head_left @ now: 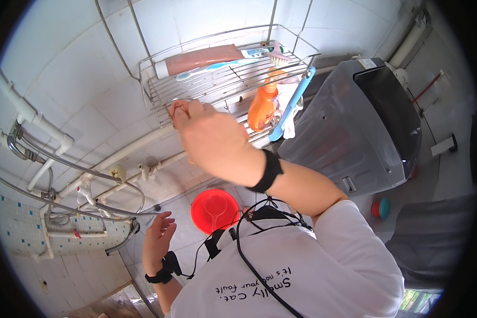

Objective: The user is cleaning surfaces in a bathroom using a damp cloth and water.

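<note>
Rack (206, 87): your right hand (212, 135) curled at its near left corner, grip unclear; your left hand (159, 238) loosely spread.

The scene was bright in its upper half, where the wall (206, 16) washed out nearly to white and the rack (217, 89) caught thin glints. The right side was dimmer, the cloth (434, 238) falling into deep grey. Daylight glared through an opening (418, 301) at lower right. Fisheye distortion curved the pipes (53, 135), and black vignetting closed in the corners.
</note>
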Available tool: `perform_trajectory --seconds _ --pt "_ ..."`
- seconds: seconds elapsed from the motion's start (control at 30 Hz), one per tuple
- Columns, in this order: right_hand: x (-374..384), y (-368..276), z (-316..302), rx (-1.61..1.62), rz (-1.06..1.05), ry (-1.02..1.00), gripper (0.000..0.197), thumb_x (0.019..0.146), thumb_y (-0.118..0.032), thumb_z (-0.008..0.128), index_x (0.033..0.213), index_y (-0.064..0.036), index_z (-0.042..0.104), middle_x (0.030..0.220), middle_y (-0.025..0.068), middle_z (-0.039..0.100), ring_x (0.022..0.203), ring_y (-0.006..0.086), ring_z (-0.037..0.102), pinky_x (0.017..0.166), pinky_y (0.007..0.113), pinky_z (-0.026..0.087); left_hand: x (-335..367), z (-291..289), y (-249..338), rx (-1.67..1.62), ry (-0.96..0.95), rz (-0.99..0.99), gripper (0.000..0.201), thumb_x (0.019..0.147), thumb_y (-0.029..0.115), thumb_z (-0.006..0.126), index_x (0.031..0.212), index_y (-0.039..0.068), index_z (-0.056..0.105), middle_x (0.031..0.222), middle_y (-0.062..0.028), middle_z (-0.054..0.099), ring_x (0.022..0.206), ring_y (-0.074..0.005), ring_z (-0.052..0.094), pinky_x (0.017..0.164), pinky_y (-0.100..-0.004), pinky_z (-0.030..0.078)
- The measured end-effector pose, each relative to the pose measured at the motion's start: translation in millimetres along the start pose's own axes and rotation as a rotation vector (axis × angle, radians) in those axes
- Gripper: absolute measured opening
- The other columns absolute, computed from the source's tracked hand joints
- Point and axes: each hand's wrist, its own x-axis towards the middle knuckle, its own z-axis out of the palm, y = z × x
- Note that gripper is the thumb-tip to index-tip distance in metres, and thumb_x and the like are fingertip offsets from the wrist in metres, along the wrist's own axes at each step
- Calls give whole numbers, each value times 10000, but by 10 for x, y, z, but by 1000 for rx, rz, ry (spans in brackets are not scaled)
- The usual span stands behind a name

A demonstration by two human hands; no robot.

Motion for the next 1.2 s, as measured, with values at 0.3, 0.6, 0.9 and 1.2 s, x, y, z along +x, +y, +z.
perform_trajectory --seconds 0.3,0.6,0.9,1.2 --pt "-606 987 -411 1861 585 133 485 749 3 564 1225 27 476 1101 85 581 932 166 591 841 281 480 -56 -75 -97 109 35 -53 339 819 120 605 1142 33 543 898 -133 656 765 -168 621 660 -284 486" --pt "-382 888 -12 -163 61 458 461 654 -37 610 1114 -44 565 808 95 530 638 243 583 496 340 498 124 43 9 189 -23 22 353 806 132 625 1137 38 551 933 -152 654 790 -206 632 664 -306 496" --pt "-42 469 -219 -42 80 222 213 664 -64 551 876 -42 539 806 121 529 689 239 600 505 303 509 141 50 25 225 -37 35 368 800 143 628 1143 41 541 937 -160 652 804 -226 632 677 -322 497" --pt "-795 1493 -157 132 434 523 261 712 -96 623 959 -47 553 822 148 534 713 340 583 605 408 500 -71 -48 -106 310 -6 -126 371 801 160 626 1142 40 539 920 -171 654 797 -232 635 649 -327 504"
